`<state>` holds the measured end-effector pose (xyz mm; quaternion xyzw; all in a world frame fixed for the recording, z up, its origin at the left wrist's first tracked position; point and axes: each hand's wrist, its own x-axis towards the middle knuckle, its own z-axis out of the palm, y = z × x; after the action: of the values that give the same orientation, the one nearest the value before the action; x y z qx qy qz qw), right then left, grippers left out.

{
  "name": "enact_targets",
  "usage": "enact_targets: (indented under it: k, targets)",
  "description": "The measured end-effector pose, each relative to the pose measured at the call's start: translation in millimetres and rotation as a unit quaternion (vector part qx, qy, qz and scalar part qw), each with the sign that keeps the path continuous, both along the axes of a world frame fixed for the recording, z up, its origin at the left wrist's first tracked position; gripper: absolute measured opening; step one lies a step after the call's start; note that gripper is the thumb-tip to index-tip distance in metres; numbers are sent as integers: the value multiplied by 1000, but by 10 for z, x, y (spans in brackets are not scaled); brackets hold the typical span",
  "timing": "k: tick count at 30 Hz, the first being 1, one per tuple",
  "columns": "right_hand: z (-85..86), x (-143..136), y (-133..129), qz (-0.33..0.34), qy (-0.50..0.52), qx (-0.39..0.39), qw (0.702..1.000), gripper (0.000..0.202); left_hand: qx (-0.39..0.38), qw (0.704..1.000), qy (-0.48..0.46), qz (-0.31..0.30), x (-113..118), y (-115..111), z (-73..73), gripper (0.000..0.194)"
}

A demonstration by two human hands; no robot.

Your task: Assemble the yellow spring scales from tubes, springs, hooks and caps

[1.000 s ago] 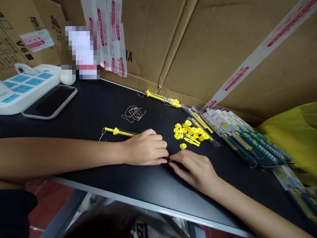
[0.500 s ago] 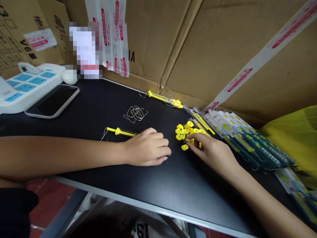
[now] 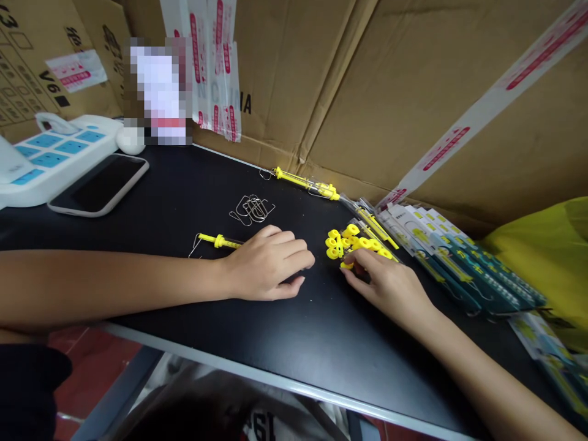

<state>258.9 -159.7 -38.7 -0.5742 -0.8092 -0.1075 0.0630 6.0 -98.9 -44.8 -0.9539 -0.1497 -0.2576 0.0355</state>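
Observation:
My left hand is curled palm down on the black table, over the right end of a yellow spring scale; what its fingers hold, if anything, is hidden. My right hand pinches a small yellow cap between thumb and index finger. It is at the front edge of a pile of yellow caps with small metal pieces among them. Behind my left hand lies a tangle of wire hooks.
Clear tubes with yellow rods and more yellow scales lie along the cardboard wall. Packaged scales are stacked at the right, beside a yellow bag. A phone and a power strip are at the left.
My right fingers have closed on the loose yellow cap at the pile's front. My left hand has moved slightly up and left, covering more of the scale.

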Motion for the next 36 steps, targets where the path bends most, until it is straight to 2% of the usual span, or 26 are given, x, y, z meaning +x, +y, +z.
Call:
enact_targets:
  k: [4,8,10,13,16,19,21,24,27,31,36]
  targets:
    - [1,-15,-22,13,12,17,1000,8,36,998,41,37,-41,26,32,23]
    - [-8,-118,-88,54,56,35,996,9,44,992,78,88,-45,65,4,16]
    - [-26,-173,-121,74,82,37,993,10,32,991,84,95,-38,80,-18,13]
    - [-59,-250,-166,93,117,16,989,19,12,994,92,65,-28,90,-35,13]
    - [-98,-324,-191,105,141,-24,984,32,17,994,104,0,-25,93,-38,16]
    - [-143,-374,-187,115,163,-48,979,28,32,993,108,-47,-28,99,-43,20]
    - [-164,-377,-174,114,195,-62,972,21,26,994,102,-38,-30,109,-46,24]
    - [-163,-344,-154,79,296,-71,949,14,-12,997,74,13,-27,129,-47,29]
    - [-143,-302,-138,45,420,-49,905,9,-62,995,52,52,-17,146,-44,24]
    - [-155,-267,-134,42,524,-45,849,12,-82,994,66,37,-7,140,-39,18]
    - [-201,-252,-165,55,565,-42,822,14,-106,991,80,24,-22,100,-16,22]
